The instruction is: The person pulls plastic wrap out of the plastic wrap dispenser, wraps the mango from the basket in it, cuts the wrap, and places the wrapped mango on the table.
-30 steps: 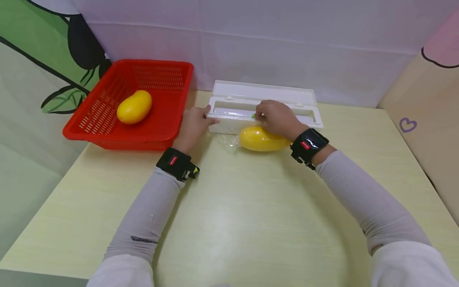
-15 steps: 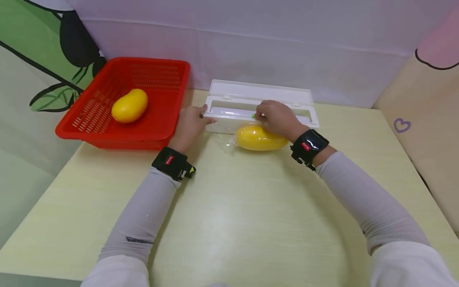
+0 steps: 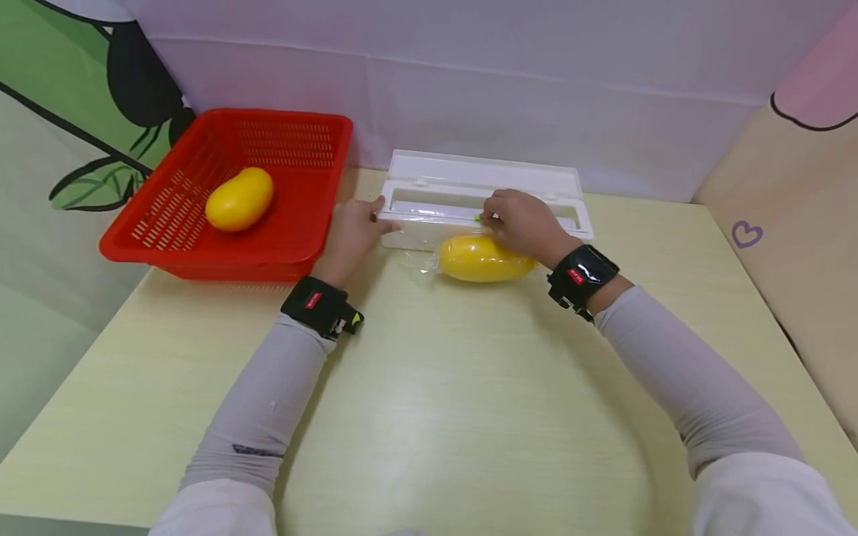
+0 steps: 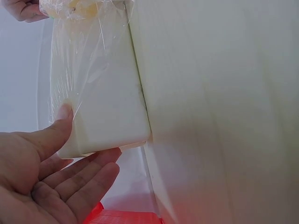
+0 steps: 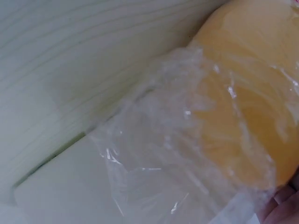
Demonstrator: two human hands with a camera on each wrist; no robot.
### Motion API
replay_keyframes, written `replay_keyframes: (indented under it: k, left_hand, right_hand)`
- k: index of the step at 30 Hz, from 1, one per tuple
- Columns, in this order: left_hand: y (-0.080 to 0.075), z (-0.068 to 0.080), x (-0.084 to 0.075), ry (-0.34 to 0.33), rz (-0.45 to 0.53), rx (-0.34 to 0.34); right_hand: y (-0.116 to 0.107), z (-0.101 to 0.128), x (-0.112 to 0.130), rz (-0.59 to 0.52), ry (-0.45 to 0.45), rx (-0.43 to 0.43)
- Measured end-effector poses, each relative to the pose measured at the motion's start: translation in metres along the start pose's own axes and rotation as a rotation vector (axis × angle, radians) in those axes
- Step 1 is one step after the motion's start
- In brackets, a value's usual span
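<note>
A white cling-film dispenser box (image 3: 429, 232) lies open at the back of the table. My left hand (image 3: 355, 231) steadies its left end: the thumb (image 4: 60, 119) presses the film-covered front and straight fingers lie against the end of the box (image 4: 107, 107). My right hand (image 3: 519, 219) pinches a small green slider (image 3: 477, 217) on the box's front rim. In front of the box, under my right hand, lies a yellow mango (image 3: 479, 260) wrapped in clear film (image 5: 159, 154), which still runs up to the box. The right wrist view shows the mango (image 5: 247, 116) up close.
A red slotted basket (image 3: 201, 260) stands at the back left and holds a second yellow mango (image 3: 239, 199). The pale wooden table (image 3: 456, 402) stretches toward me. A white wall backs the table and a beige panel (image 3: 784, 223) closes the right side.
My right hand and the green slider have edged slightly right along the box. The left hand and both mangoes stay put; the view has drifted a little.
</note>
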State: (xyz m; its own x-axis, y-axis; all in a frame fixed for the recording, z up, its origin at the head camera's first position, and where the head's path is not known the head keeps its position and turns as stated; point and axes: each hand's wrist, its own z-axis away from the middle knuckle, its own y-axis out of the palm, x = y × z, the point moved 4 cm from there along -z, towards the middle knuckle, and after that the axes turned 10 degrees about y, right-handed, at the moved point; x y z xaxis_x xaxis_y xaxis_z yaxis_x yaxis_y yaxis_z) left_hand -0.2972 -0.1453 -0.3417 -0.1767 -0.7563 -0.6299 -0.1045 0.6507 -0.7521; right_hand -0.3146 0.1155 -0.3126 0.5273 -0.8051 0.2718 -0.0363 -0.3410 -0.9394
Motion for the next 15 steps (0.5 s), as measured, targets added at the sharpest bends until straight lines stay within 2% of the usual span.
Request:
replay_keyframes:
  k: [15]
  left_hand:
    - [0.0004,0.0011,-0.0014,0.003,-0.024,0.004]
  right_hand:
    - [-0.0016,0.0035,-0.0043,-0.001,-0.001,-0.006]
